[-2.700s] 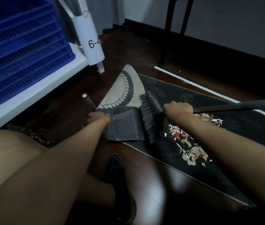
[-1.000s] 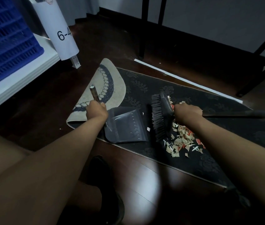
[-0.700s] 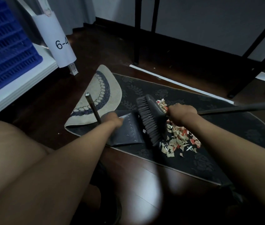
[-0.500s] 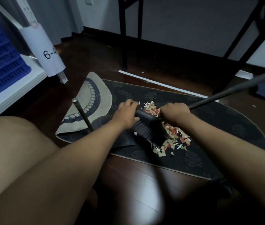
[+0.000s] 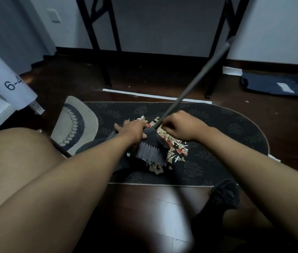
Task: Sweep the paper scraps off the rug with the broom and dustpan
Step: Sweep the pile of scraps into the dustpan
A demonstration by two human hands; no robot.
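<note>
A dark leaf-patterned rug (image 5: 217,125) lies on the wooden floor, its left end folded over to show a beige underside (image 5: 75,125). A heap of beige and red paper scraps (image 5: 176,149) sits mid-rug. The black broom (image 5: 152,148) stands in the heap, bristles toward me. My left hand (image 5: 131,130) grips the top of the broom head. My right hand (image 5: 179,126) holds the grey handle just above the head. The dark dustpan (image 5: 121,162) lies left of the bristles, mostly hidden under my left forearm, and neither hand holds it.
Black table legs (image 5: 106,52) stand behind the rug, with a white tape strip (image 5: 155,96) on the floor before them. A white tube marked 6-4 (image 5: 13,84) leans at the left. A dark bag (image 5: 272,84) lies far right. My shoe (image 5: 225,196) rests at the rug's near edge.
My left hand let go of the dustpan handle and moved onto the broom head. The broom handle swung from lying rightward to pointing up and away. The view tilted up.
</note>
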